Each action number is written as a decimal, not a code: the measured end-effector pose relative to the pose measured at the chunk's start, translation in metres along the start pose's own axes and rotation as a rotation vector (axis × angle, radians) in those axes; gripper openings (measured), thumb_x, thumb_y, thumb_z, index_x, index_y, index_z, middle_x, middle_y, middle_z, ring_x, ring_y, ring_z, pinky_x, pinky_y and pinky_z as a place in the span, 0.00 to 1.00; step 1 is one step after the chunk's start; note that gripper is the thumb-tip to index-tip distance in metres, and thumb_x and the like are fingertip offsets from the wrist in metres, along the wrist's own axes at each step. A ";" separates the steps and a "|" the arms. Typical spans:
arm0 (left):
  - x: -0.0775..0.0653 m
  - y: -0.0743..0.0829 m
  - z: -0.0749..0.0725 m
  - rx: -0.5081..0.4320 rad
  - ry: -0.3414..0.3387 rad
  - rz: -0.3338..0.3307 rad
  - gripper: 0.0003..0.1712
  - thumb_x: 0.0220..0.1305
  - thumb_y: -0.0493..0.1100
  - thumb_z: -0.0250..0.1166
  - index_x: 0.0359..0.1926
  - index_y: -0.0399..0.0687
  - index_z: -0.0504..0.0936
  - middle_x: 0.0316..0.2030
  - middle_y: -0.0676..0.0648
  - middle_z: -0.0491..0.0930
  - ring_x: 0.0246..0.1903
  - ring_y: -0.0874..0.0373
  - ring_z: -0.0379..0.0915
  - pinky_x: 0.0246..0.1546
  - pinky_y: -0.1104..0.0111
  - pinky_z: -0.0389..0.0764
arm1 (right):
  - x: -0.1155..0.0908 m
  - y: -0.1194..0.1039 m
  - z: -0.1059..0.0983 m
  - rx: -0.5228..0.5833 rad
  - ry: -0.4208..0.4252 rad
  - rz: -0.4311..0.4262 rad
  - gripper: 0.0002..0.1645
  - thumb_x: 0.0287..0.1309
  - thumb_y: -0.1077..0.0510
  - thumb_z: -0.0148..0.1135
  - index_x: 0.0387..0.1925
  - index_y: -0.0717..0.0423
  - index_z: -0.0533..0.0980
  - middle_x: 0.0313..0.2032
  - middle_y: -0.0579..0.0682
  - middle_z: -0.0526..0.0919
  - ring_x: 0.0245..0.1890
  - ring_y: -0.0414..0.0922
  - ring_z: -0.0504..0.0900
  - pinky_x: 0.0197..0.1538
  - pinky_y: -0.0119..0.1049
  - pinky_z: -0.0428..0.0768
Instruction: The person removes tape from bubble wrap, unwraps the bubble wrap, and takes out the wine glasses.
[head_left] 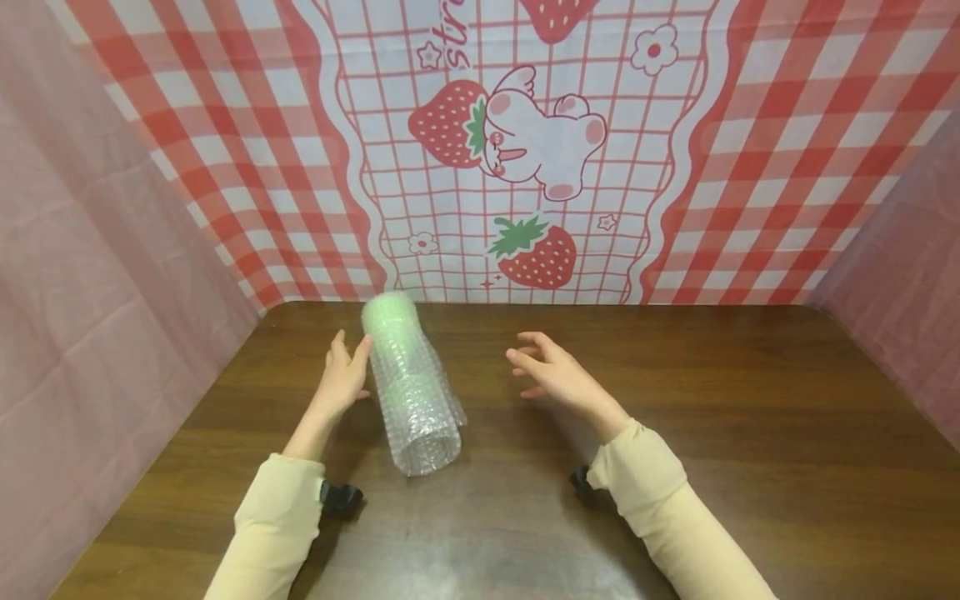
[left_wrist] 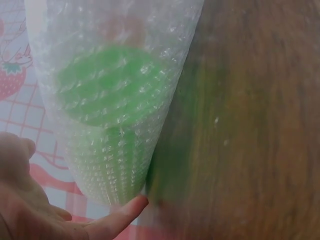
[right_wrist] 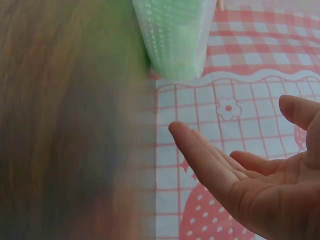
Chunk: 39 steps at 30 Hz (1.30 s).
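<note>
A green object wrapped in clear bubble wrap (head_left: 408,379) is on the brown table, left of the middle. The wrap forms a long tube, its hollow end facing me and the green part toward the back. Through the plastic, a round green face (left_wrist: 110,87) shows in the left wrist view; the rest of the object is blurred by the bubbles. My left hand (head_left: 345,375) is right beside the tube's left side, thumb close to the wrap, fingers loosely extended. Apart from the tube, on its right, my right hand (head_left: 558,373) hovers with relaxed fingers and holds nothing.
Behind the wooden table (head_left: 750,467) hangs a red and white checked cloth (head_left: 750,167) with strawberry prints. Pink curtains (head_left: 97,292) close off both sides. A small black device (head_left: 341,500) is strapped at the left wrist, another (head_left: 583,483) at the right.
</note>
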<state>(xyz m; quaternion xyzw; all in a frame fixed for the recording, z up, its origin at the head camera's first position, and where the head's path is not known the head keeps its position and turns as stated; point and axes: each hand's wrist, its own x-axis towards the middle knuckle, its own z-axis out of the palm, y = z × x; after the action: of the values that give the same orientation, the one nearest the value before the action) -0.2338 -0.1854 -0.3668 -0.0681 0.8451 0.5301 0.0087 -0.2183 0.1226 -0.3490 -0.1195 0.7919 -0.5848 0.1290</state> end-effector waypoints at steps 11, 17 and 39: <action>0.000 0.001 0.004 -0.021 -0.018 -0.015 0.45 0.67 0.61 0.39 0.69 0.43 0.26 0.67 0.29 0.33 0.63 0.33 0.45 0.42 0.56 0.79 | 0.006 0.002 0.017 0.007 -0.011 0.014 0.35 0.63 0.47 0.50 0.65 0.59 0.52 0.59 0.64 0.66 0.57 0.59 0.68 0.47 0.47 0.79; 0.000 0.002 0.007 0.004 -0.022 0.000 0.45 0.67 0.60 0.38 0.69 0.40 0.27 0.66 0.28 0.33 0.64 0.33 0.45 0.46 0.53 0.77 | 0.008 0.001 0.022 -0.016 -0.014 -0.006 0.35 0.63 0.47 0.49 0.64 0.61 0.53 0.59 0.65 0.66 0.57 0.59 0.68 0.54 0.48 0.75; -0.004 0.005 0.014 0.059 -0.030 0.011 0.45 0.67 0.62 0.37 0.69 0.38 0.29 0.67 0.31 0.30 0.67 0.36 0.32 0.66 0.47 0.41 | 0.013 0.007 0.056 0.023 -0.082 -0.040 0.38 0.63 0.50 0.51 0.67 0.61 0.49 0.62 0.66 0.61 0.61 0.58 0.65 0.55 0.47 0.73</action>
<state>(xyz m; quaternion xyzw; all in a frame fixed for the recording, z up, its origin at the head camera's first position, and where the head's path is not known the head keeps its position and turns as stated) -0.2315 -0.1705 -0.3675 -0.0552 0.8605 0.5060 0.0207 -0.2118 0.0700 -0.3718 -0.1574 0.7766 -0.5911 0.1509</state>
